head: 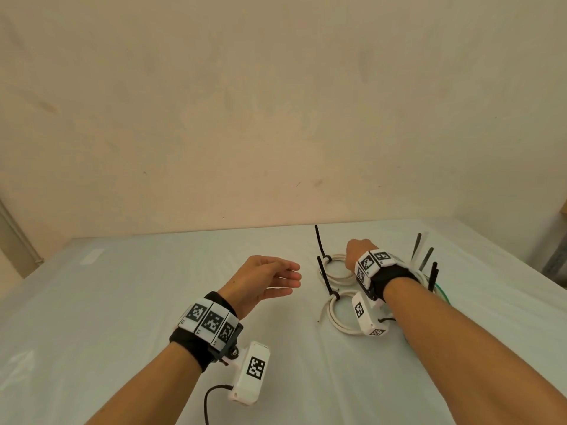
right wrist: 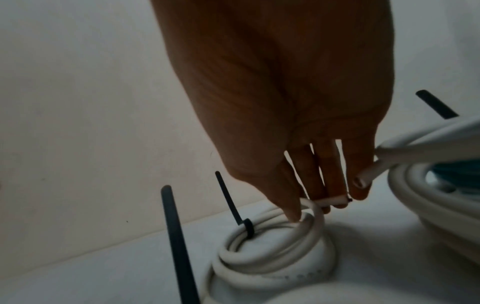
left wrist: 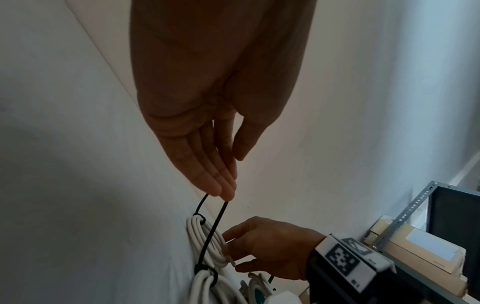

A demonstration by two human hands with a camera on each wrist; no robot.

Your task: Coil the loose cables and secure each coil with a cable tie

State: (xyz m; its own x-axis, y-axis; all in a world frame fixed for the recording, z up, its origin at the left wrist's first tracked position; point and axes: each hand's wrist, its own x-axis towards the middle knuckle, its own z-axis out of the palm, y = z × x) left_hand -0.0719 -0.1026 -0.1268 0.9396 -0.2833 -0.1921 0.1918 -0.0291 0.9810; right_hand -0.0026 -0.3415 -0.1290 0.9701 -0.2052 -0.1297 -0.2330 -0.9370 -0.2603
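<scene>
place: plain workroom or storeroom | cues: bare beige wall (head: 276, 102); white-covered counter (head: 122, 302); perforated metal rack (left wrist: 405, 214) holding boxes (left wrist: 426, 253)

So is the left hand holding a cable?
No, the left hand hovers open above the table, apart from the white coils.

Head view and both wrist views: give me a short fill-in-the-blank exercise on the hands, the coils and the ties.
1. The black plastic cable ties around the white round cable coils are coloured ____.
2. The right hand touches a ____ coil.
3. The left hand holds ____.
4. The coils lie on a white ____.

Missing words: black; white; nothing; table
</scene>
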